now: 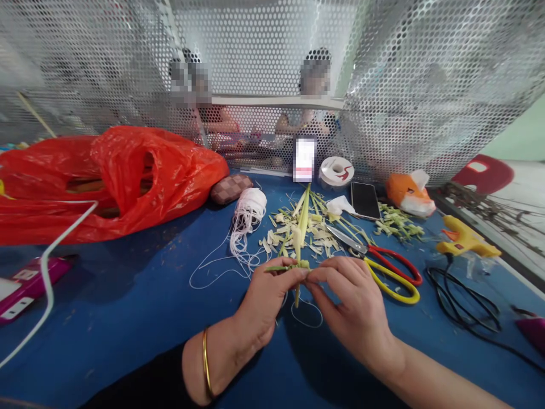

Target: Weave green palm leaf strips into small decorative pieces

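Observation:
My left hand (264, 301) and my right hand (349, 301) meet over the blue table (128, 307), fingertips pinched together on a small folded piece of green palm leaf (293, 266). A thin leaf strip sticks out to the left and another hangs down between the hands. A loop of white thread (304, 315) lies under them. Just beyond lies a heap of leaf strips and trimmings (304, 227). A gold bangle circles my left wrist.
Red-and-yellow scissors (383, 264) lie right of my hands. A white thread bundle (247, 216), phone (365, 200), tape roll (336, 171), yellow glue gun (464, 238) with black cord, and red plastic bag (128, 170) surround them. Perforated metal screens (404, 85) fence the table; people sit behind.

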The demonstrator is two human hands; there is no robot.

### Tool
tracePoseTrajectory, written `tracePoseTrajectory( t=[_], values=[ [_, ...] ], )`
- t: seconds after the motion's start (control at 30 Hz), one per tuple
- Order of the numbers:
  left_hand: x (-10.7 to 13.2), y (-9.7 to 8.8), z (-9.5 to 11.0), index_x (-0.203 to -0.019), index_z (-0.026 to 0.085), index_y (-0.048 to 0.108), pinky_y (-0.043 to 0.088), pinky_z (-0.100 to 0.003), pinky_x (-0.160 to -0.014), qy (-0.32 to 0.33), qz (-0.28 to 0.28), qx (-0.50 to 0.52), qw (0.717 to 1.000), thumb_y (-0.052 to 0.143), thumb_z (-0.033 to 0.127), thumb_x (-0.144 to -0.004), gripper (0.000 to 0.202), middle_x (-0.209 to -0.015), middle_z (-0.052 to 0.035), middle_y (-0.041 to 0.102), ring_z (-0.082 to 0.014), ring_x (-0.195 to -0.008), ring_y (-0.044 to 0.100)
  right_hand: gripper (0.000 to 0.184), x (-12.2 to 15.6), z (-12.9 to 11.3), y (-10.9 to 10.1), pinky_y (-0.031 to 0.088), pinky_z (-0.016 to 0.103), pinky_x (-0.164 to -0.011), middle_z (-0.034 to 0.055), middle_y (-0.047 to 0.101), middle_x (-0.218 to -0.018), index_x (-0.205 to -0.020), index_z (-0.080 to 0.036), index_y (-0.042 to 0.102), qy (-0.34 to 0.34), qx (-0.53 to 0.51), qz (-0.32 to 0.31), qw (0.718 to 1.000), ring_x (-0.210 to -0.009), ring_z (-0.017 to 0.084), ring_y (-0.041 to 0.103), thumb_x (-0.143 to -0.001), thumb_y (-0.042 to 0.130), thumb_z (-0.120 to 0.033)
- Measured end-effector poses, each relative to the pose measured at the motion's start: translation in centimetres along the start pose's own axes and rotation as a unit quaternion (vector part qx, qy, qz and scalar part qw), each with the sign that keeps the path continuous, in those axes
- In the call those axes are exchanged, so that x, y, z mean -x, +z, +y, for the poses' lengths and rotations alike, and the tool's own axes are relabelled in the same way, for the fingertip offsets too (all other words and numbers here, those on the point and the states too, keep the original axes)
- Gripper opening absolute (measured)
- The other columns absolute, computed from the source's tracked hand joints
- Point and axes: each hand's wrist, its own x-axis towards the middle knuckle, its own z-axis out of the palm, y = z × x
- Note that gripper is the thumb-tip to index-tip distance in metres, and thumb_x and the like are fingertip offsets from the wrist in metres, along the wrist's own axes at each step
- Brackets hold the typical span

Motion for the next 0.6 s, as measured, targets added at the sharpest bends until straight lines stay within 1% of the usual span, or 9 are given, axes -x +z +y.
tracePoseTrajectory(
  t=[0.13, 0.23, 0.3, 0.4, 0.53, 0.57, 0.6],
  values=[
    [-0.01, 0.24, 0.22, -0.067, 0.019, 0.067, 0.042, -0.025, -0.065, -0.003, 0.018, -0.011, 1.000, 0.076, 0.023, -0.061, 0.012, -0.066, 0.0013, 0.063, -0.0115, -0.064, 0.054, 0.012, -0.14, 0.02, -0.08, 0.040, 0.034, -0.070, 0.0019, 0.062, -0.077, -0.082, -0.021, 0.061, 0.017, -0.036, -0.008, 0.999, -0.072, 0.017, 0.058, -0.089, 0.058, -0.012],
    [0.04, 0.37, 0.39, -0.067, 0.019, 0.067, 0.045, -0.027, -0.066, -0.014, 0.024, -0.019, 0.999, 0.078, 0.024, -0.058, 0.015, -0.065, 0.0008, 0.064, -0.0125, -0.064, 0.056, 0.012, -0.34, 0.24, -0.22, 0.040, 0.033, -0.067, 0.0018, 0.060, -0.076, -0.080, -0.020, 0.058, 0.033, -0.062, -0.035, 0.997, -0.071, 0.017, 0.056, -0.088, 0.056, -0.012],
    [0.05, 0.39, 0.40, -0.066, 0.018, 0.068, 0.046, -0.028, -0.067, -0.016, 0.018, -0.023, 0.999, 0.078, 0.024, -0.057, 0.015, -0.065, 0.0005, 0.064, -0.0126, -0.064, 0.057, 0.013, -0.47, 0.40, -0.34, 0.039, 0.033, -0.067, 0.0019, 0.059, -0.076, -0.079, -0.020, 0.055, 0.024, -0.065, -0.053, 0.996, -0.071, 0.017, 0.055, -0.089, 0.053, -0.011],
    [-0.01, 0.38, 0.20, -0.069, 0.017, 0.068, 0.047, -0.028, -0.068, -0.016, 0.016, -0.013, 1.000, 0.078, 0.023, -0.058, 0.016, -0.066, 0.0002, 0.065, -0.0124, -0.065, 0.058, 0.016, -0.55, 0.62, -0.42, 0.038, 0.034, -0.069, 0.0037, 0.059, -0.077, -0.079, -0.018, 0.054, -0.028, -0.029, -0.070, 0.997, -0.072, 0.018, 0.054, -0.091, 0.048, -0.009],
    [-0.13, 0.42, -0.16, -0.070, 0.017, 0.069, 0.046, -0.026, -0.067, -0.006, 0.021, -0.001, 1.000, 0.077, 0.020, -0.058, 0.014, -0.066, 0.0007, 0.066, -0.0120, -0.065, 0.058, 0.017, -0.37, 0.78, -0.25, 0.037, 0.038, -0.072, 0.0067, 0.061, -0.076, -0.086, -0.015, 0.059, -0.128, 0.076, -0.075, 0.986, -0.071, 0.021, 0.050, -0.093, 0.045, -0.009],
    [-0.16, 0.43, -0.20, -0.069, 0.016, 0.069, 0.046, -0.026, -0.066, -0.002, 0.021, -0.005, 1.000, 0.076, 0.019, -0.059, 0.013, -0.066, 0.0008, 0.066, -0.0116, -0.064, 0.058, 0.017, -0.32, 0.72, -0.18, 0.037, 0.038, -0.074, 0.0068, 0.061, -0.075, -0.088, -0.014, 0.060, -0.145, 0.092, -0.073, 0.982, -0.071, 0.021, 0.050, -0.093, 0.045, -0.009],
    [-0.20, 0.44, -0.20, -0.069, 0.016, 0.069, 0.045, -0.025, -0.065, 0.001, 0.021, -0.012, 1.000, 0.076, 0.019, -0.059, 0.012, -0.065, 0.0010, 0.066, -0.0112, -0.064, 0.057, 0.017, -0.28, 0.59, -0.13, 0.037, 0.039, -0.074, 0.0067, 0.061, -0.075, -0.088, -0.014, 0.060, -0.147, 0.094, -0.073, 0.982, -0.071, 0.021, 0.049, -0.093, 0.045, -0.009]
  ],
)
